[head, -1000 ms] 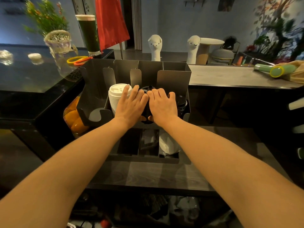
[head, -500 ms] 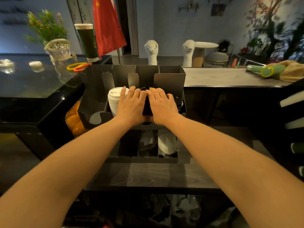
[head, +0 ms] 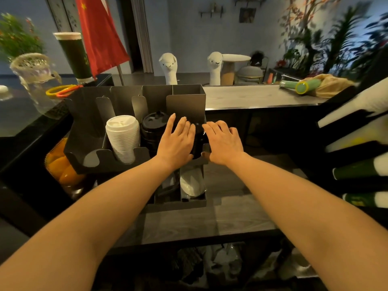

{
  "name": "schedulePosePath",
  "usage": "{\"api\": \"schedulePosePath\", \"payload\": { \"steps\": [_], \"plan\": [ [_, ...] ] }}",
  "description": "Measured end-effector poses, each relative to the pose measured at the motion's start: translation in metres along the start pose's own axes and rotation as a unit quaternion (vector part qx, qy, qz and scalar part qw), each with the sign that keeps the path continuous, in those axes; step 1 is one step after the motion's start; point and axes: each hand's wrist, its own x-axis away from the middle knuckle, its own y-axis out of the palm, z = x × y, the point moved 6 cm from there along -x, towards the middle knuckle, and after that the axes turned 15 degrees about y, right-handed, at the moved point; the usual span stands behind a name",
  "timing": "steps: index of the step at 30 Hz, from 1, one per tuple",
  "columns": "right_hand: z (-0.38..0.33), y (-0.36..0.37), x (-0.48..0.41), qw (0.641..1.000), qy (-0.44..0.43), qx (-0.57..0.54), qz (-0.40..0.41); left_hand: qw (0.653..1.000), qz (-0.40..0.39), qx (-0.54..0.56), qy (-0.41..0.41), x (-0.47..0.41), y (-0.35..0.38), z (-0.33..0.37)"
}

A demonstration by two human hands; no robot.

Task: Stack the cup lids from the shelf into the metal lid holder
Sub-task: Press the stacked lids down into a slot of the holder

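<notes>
1. Head view: my left hand [head: 177, 141] lies palm down with fingers straight and slightly spread, pressed against the left side of a stack of black lids [head: 197, 139] in the rightmost slot of the metal lid holder [head: 184, 101]
2. My right hand [head: 223, 141] lies palm down on the right side of that same stack, fingers loosely curled over its top edge; the stack sits between my two hands, and I cannot tell how firmly either one grips it
3. Just left of my left hand, a second stack of black lids [head: 154, 128] fills the next slot
4. Further left, a tall stack of white lids [head: 123, 138] leans in its own slot, and the leftmost slot [head: 90, 160] shows only its pale floor
5. The holder sits tilted on a dark counter [head: 199, 223], with a lower tray [head: 189, 203] in front holding a white object I cannot identify
6. Behind the holder stand two white llama figures [head: 169, 68] and a red flag [head: 100, 32]
</notes>
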Motion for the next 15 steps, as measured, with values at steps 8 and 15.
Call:
{"api": "schedulePosePath", "payload": {
  "steps": [8, 15],
  "plan": [
    [-0.009, 0.014, -0.014, 0.999, -0.039, -0.001, -0.002, 0.998, -0.061, -0.027, -0.015, -0.011, 0.011, 0.011],
    [-0.013, 0.014, -0.036, 0.995, -0.088, 0.039, 0.007, 0.997, -0.051, -0.051, 0.009, -0.026, 0.007, 0.004]
  ]
}}
